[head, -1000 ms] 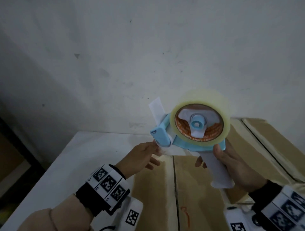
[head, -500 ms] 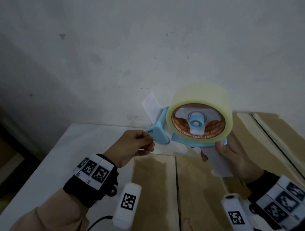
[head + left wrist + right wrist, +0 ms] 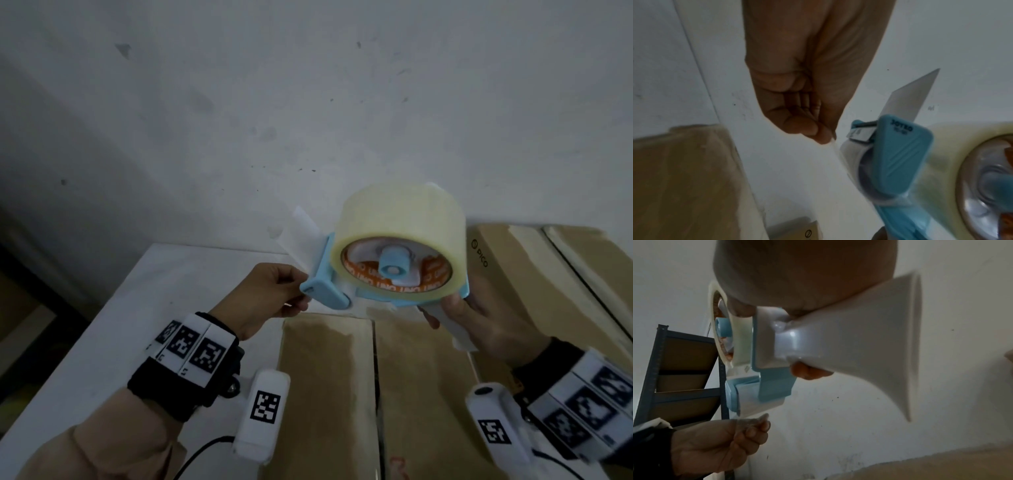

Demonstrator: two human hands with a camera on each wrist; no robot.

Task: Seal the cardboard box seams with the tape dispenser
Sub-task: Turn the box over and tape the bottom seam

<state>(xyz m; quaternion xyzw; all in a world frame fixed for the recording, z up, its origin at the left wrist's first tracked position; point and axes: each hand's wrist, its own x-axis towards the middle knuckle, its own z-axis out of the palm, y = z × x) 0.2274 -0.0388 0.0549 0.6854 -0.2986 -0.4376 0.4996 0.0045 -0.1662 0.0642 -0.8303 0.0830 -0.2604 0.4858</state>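
Note:
My right hand (image 3: 479,322) grips the white handle (image 3: 849,344) of a blue tape dispenser (image 3: 387,270) and holds it in the air above the cardboard box (image 3: 329,394). A big roll of clear tape (image 3: 404,219) sits on it. My left hand (image 3: 274,298) is at the dispenser's blue nose (image 3: 898,154), thumb and forefinger pinching the loose end of the clear tape (image 3: 835,146). The box lies on the white table (image 3: 102,342), its two top flaps meeting at a dark centre seam (image 3: 376,394).
A second cardboard box (image 3: 534,274) marked PICO lies at the right against the white wall (image 3: 308,102). A dark metal shelf rack (image 3: 680,374) stands off to the left. The white table is bare left of the box.
The dispenser has tilted so the roll's face turns more toward me. My left hand went from reaching at the nose with loose fingers to pinching the tape end.

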